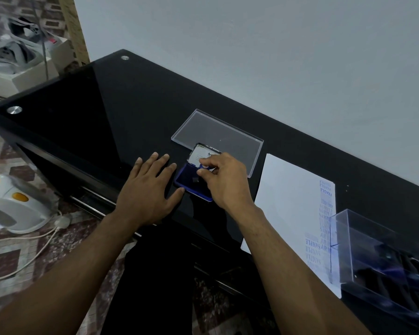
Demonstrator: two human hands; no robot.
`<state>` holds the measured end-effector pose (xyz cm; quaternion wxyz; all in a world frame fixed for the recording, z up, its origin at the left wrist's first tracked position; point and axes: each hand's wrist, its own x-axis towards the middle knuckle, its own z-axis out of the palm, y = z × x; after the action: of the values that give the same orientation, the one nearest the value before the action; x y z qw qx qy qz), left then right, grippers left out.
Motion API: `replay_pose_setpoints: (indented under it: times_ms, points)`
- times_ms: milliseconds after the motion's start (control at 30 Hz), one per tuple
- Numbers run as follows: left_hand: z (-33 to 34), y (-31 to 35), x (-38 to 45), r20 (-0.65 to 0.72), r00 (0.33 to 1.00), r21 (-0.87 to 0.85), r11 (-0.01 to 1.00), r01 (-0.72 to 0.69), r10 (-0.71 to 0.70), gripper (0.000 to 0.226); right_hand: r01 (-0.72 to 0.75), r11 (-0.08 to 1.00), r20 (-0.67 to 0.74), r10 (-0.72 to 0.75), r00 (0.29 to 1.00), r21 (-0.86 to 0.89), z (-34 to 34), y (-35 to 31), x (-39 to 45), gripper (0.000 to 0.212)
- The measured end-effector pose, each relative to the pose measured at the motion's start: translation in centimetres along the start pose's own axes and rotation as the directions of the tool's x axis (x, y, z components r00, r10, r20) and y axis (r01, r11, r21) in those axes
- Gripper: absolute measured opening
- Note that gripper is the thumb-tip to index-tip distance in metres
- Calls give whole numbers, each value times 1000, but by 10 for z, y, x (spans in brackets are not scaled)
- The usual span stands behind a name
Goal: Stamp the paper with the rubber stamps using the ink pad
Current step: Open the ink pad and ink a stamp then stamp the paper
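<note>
A blue ink pad point(188, 181) lies open on the black glass table point(94, 112), its lid point(198, 154) tilted up at the far end. My right hand point(224, 180) hovers over the pad with curled fingers that pinch a small stamp point(205, 167), mostly hidden by them. My left hand point(148, 189) lies flat on the glass just left of the pad, the thumb touching its near corner. A white paper point(290, 201) lies to the right, with blue stamped words along its right edge.
A flat clear plastic lid point(218, 134) lies behind the ink pad. A clear box point(382, 262) holding several dark stamps stands at the right, overlapping the paper. Beyond the table's left edge, white appliances and a cable sit on the patterned floor.
</note>
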<state>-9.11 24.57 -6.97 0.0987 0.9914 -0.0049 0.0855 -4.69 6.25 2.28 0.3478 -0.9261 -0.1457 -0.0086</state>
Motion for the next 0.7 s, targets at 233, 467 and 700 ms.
replay_pose_setpoints:
  times_ms: [233,467,700]
  points:
    - [0,0,0,-4,1000,-7,1000,0,0,81,13,1000,-18,-13,1000,15,-1,3,-3,18]
    - [0,0,-1,-19,1000,-19,1000,-4,4,80,-4,999,0,4,1000,34,-1,2,-2,24]
    - [2,0,0,-12,1000,-16,1000,-3,3,81,7,1000,6,-8,1000,12,-5,1,-3,23]
